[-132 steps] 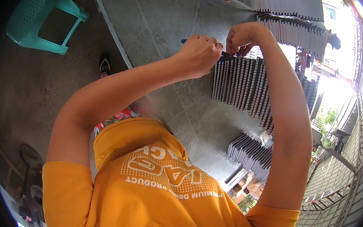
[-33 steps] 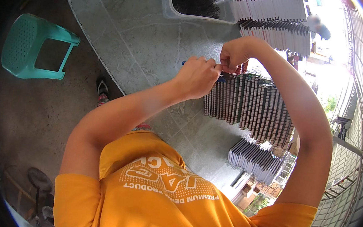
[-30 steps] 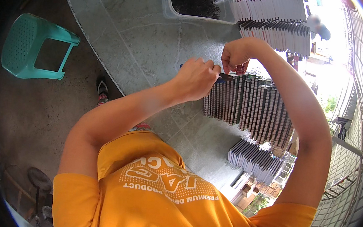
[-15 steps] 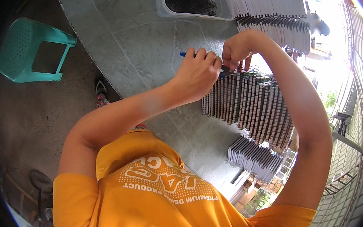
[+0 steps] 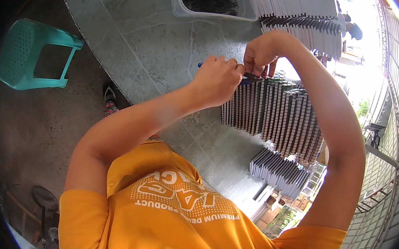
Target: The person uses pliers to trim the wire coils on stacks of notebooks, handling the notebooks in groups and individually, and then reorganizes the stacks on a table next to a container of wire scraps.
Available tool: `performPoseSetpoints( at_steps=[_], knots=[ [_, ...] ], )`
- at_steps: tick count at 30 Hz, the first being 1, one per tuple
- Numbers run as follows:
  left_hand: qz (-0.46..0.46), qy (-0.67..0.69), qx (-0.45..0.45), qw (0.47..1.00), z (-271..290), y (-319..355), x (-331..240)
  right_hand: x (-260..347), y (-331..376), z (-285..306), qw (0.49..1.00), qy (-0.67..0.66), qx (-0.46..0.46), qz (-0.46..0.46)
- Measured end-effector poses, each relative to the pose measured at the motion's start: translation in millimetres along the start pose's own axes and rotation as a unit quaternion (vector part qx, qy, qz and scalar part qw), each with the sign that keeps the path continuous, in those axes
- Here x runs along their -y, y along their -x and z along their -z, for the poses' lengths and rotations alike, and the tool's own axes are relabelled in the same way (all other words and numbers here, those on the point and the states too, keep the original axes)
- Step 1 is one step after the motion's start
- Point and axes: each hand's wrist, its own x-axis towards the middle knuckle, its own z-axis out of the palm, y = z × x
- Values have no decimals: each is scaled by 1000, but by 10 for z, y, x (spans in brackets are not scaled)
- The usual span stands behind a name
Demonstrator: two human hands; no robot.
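Head view: left hand, knuckles drawn closer than half a second ago around a blue-handled, dark-headed hand tool, suggesting a squeeze. Right hand: wrist bent, fingertips downward beside tool head; contents unclear. Stack of wire-bound books: just below, on grey tabletop.

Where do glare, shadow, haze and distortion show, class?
Head view: glare bleaches the background beyond the right forearm; head view: floor around the green stool is dim; head view: table edge bows; head view: haze softens the left forearm.
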Motion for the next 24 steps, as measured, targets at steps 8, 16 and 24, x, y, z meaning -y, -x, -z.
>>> performPoseSetpoints(
  at_steps=[8,16,24],
  knots=[
    [6,19,13,1000,4,13,6,-44,-19,6,1000,-6,4,7],
    [-30,-32,-23,999,27,-12,-8,-99,-8,8,1000,-19,-15,19],
    [30,44,42,998,36,12,11,-64,5,-4,1000,25,-13,-7]
  ],
)
